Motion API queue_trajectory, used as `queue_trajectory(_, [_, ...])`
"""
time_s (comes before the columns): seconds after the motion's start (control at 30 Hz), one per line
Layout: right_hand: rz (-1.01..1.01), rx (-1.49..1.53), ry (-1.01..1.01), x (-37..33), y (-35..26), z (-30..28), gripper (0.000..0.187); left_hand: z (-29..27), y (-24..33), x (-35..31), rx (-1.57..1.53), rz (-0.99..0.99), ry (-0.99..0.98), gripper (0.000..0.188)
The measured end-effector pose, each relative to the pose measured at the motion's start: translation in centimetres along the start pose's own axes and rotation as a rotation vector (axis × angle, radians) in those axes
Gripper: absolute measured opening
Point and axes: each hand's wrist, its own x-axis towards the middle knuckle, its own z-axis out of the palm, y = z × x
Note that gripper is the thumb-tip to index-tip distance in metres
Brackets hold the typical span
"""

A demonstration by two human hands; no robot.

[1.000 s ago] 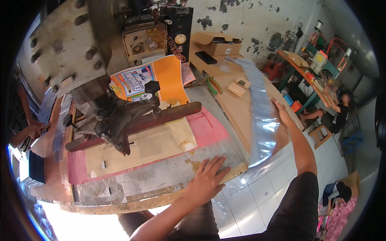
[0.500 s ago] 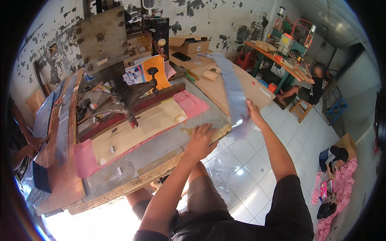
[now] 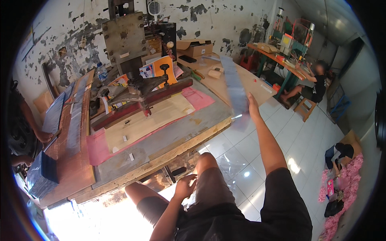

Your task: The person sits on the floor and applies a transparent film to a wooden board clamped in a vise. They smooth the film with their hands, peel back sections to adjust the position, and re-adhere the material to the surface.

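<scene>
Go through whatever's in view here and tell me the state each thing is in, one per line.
Clear plastic sheet: held up in the air, hanging past the bench edge.
Right hand: raised, gripping the sheet.
Left hand: empty, resting at the knee.
Press machine: nothing under its arm.
Cardboard box: flaps open.
Pink sheet: lying flat on the bench.

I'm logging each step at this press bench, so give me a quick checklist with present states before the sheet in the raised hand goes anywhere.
1. Right hand grips the clear plastic sheet: ok, held up past the bench's right end.
2. Sheet hangs free of the bench: ok, its lower end hangs off the wooden bench edge.
3. Left hand empty: ok, it rests near the knee, below the bench.
4. Bed under the press arm free: not ok, a tan sheet lies there.
5. Sheet undamaged: cannot tell, it is blurred.
</scene>
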Motion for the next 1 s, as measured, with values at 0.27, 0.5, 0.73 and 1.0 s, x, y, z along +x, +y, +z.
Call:
queue_trajectory(0.27, [-0.063, 0.316, 0.544, -10.6, 0.5, 3.8, 0.053, 2.4, -16.3, -5.5, 0.043, -0.591, -0.079, 0.059])
queue_trajectory(0.5, [0.467, 0.687, -0.096, -39.9, 10.7, 24.2, 0.05, 2.8, -15.5, -3.7, -0.121, -0.572, -0.144, 0.056])
queue_trajectory(0.73, [1.067, 0.523, -0.628, -47.3, 9.5, 29.8, 0.077, 5.3, -16.7, -5.0, -0.2, -0.495, -0.244, 0.061])
queue_trajectory(1.0, [1.16, 1.327, -0.885, -43.0, 6.3, 26.6, 0.083, 3.1, -5.1, -3.8, 0.198, -0.032, 0.027, 0.084])
